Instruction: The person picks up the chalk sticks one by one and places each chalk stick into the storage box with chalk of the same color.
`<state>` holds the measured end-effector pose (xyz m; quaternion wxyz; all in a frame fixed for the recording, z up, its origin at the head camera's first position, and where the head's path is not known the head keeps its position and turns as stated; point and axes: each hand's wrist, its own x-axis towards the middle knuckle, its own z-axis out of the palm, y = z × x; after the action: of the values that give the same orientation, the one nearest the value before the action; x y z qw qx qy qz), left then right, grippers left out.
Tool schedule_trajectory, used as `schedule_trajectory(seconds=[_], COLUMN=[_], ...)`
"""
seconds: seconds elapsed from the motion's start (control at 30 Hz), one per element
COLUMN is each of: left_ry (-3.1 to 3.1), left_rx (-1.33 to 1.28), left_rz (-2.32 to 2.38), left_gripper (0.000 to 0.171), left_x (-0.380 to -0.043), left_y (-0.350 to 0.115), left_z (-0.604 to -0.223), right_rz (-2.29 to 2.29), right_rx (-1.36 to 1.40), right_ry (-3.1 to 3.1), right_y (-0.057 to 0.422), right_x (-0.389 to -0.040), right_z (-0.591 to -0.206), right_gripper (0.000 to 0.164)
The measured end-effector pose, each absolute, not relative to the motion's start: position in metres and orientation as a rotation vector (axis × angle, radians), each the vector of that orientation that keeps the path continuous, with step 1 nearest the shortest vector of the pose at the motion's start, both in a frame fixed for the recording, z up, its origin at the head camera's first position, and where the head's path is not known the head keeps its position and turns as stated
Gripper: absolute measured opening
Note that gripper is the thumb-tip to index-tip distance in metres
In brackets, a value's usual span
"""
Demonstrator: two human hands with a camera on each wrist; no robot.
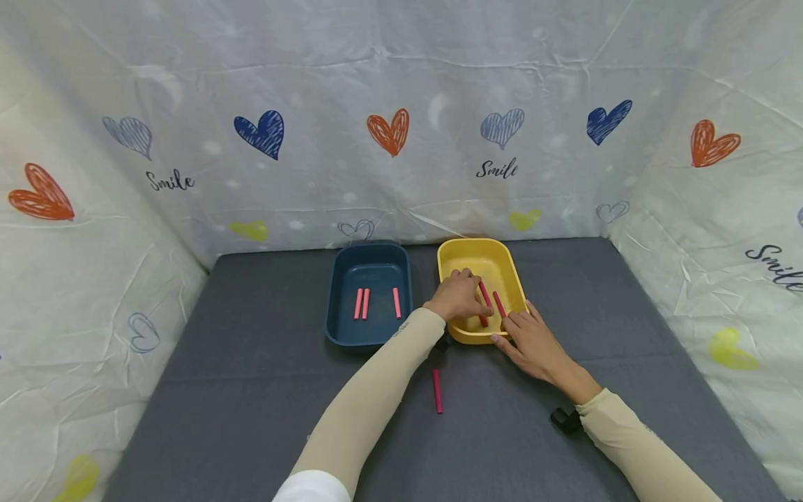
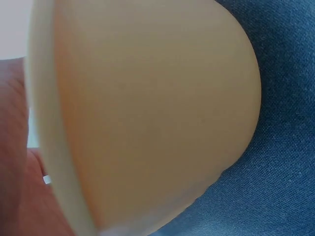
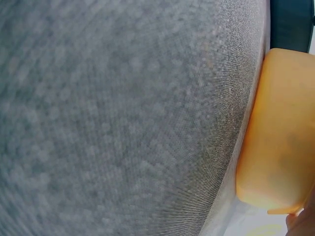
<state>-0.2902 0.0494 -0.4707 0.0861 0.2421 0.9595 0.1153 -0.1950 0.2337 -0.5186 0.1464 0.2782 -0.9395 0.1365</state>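
Slim, dark red sticks (image 1: pixel 499 305) lie in the yellow tray (image 1: pixel 478 261); another is nearer, on the tabletop (image 1: pixel 263 390). My left hand (image 1: pixel 463 297) partly hides those inside; I can't tell if its fingers pinch one. My right hand (image 1: pixel 532 344), thumb spread from fingers, touches the near right corner. Left, the blue tray (image 1: pixel 379 268) holds three pink sticks (image 1: pixel 396 303).

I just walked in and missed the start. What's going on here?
A person is sorting through sticks by hand. The left grip reaches into the yellow tray, among red sticks; I can't tell whether it holds one. The right grip touches that tray's near right corner. Three pink sticks lie in the blue tray, and one loose red stick lies on the table, nearer the person than the trays.
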Motion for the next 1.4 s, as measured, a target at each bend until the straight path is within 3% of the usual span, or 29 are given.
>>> schedule_trajectory(seconds=[0.6,1.4], left_ry=[2.875,2.900], left_rx=[0.719,0.734], left_rz=[0.194,0.158], left_gripper=[0.067,0.069], left_x=[-0.283,-0.279], left_y=[0.052,0.051], left_z=[-0.470,-0.470], right_rz=[0.379,0.384], right_rx=[0.792,0.788], right_ry=[-2.711,-2.705], right_y=[0.232,0.231], right_x=[-0.194,-0.193], right_z=[-0.519,-0.517], right_gripper=[0.025,0.024])
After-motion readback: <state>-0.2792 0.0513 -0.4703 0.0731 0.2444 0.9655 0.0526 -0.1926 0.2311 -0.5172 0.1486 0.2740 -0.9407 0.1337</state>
